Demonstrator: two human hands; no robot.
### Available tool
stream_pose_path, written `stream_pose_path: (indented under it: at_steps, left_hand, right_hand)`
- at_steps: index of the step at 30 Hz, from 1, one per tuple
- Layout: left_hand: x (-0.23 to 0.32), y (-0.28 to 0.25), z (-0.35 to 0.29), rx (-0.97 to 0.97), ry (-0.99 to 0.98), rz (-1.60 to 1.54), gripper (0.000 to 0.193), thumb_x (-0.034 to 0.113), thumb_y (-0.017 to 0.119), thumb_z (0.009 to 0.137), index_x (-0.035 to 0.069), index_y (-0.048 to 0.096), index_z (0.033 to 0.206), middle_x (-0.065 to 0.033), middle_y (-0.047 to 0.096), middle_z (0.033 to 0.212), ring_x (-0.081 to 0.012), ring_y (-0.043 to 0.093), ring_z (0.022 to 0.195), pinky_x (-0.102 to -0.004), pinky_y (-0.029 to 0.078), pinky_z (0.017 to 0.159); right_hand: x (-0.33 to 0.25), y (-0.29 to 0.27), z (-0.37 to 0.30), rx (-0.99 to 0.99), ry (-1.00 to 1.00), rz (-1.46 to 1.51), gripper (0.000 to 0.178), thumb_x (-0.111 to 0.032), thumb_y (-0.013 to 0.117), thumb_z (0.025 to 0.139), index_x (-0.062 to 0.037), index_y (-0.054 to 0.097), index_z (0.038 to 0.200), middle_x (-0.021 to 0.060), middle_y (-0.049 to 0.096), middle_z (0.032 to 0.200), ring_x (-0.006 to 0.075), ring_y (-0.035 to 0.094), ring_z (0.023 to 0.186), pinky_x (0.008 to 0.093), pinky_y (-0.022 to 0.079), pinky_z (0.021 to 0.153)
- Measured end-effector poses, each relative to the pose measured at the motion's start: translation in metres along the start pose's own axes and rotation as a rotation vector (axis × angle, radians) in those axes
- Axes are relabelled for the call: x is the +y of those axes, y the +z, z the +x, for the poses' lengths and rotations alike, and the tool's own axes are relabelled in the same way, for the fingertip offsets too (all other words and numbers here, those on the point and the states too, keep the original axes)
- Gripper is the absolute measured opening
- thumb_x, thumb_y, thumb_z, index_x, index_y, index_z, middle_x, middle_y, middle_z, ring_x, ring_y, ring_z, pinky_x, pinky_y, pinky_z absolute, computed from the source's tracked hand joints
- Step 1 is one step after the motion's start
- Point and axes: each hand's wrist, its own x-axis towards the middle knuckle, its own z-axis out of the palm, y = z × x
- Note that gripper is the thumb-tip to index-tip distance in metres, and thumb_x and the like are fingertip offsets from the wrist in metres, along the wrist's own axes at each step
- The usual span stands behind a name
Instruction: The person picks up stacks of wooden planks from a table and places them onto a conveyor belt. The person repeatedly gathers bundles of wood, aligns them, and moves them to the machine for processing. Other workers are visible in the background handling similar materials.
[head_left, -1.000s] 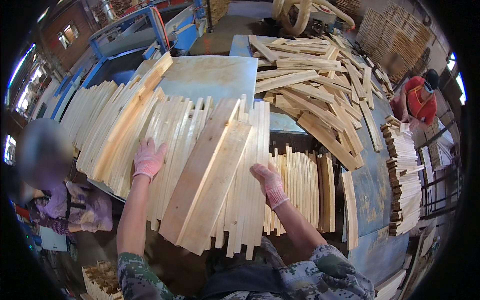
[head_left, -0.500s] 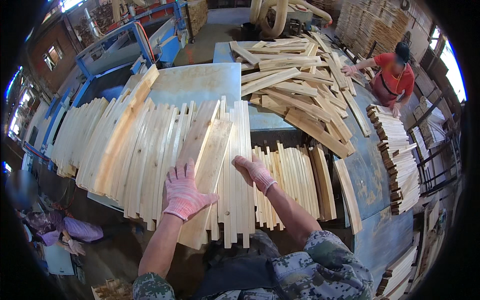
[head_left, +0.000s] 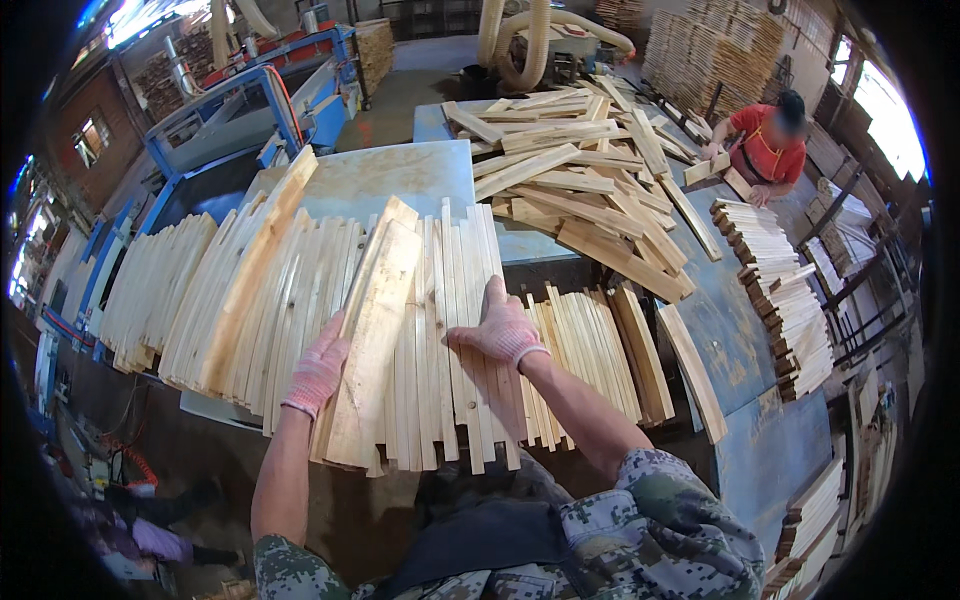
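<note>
Wooden board [head_left: 375, 340], apparently against left fingers [head_left: 329, 345]

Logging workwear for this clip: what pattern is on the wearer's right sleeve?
The sleeve is pixelated camouflage, green, grey and white; best in the head view.

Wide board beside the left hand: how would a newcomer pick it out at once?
Find the row of wooden strips across the middle of the view. The wide board slants over it, its left edge beside the gloved left hand. Its broad, pale face is turned up, while the adjacent strips show narrow edges.
</note>
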Motion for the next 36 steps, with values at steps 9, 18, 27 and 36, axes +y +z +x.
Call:
stream_pose_path:
  at_steps: [9,18,27,36]
  left_hand:
    - [0.022,0.011,0.004,-0.016,-0.052,0.237,0.107,0.03,0.089,0.087,-0.001,0.028,0.169,-0.0267,0.049,0.162,-0.0344,0.048,0.15,-0.0398,0.038,0.124]
    - [0.088,0.068,-0.028,-0.013,0.293,0.852,0.089,0.05,0.078,0.09,0.001,0.047,0.158,-0.0259,0.048,0.158,-0.0418,0.043,0.149,-0.0539,0.032,0.125]
    - [0.09,0.248,-0.035,-0.157,0.167,1.19,0.109,0.074,0.058,0.094,-0.006,0.032,0.164,-0.0265,0.031,0.171,-0.0408,0.022,0.162,-0.0556,0.007,0.133]
    - [0.111,0.269,-0.033,-0.092,0.136,1.198,0.102,0.065,0.069,0.09,-0.003,0.041,0.16,-0.0247,0.041,0.166,-0.04,0.031,0.158,-0.0531,0.014,0.133]
  right_hand:
    - [0.004,-0.001,0.003,0.127,0.161,-0.021,0.133,-0.054,0.098,0.07,-0.0017,0.021,0.165,0.0344,0.055,0.148,0.0446,0.062,0.134,0.0486,0.052,0.112]
    - [0.061,0.01,0.025,0.136,0.125,0.704,0.123,-0.041,0.094,0.083,0.0116,0.02,0.165,0.031,0.058,0.149,0.0348,0.06,0.136,0.0424,0.054,0.106]
    - [0.088,0.014,0.011,-0.098,0.068,1.247,0.046,-0.011,0.078,0.098,0.0024,0.062,0.139,0.0096,0.074,0.11,0.0179,0.072,0.098,0.0316,0.061,0.086]
    - [0.109,0.034,0.008,-0.217,0.028,1.605,0.082,0.004,0.075,0.096,-0.0071,0.029,0.163,0.0165,0.066,0.124,0.0256,0.072,0.103,0.0403,0.065,0.09]
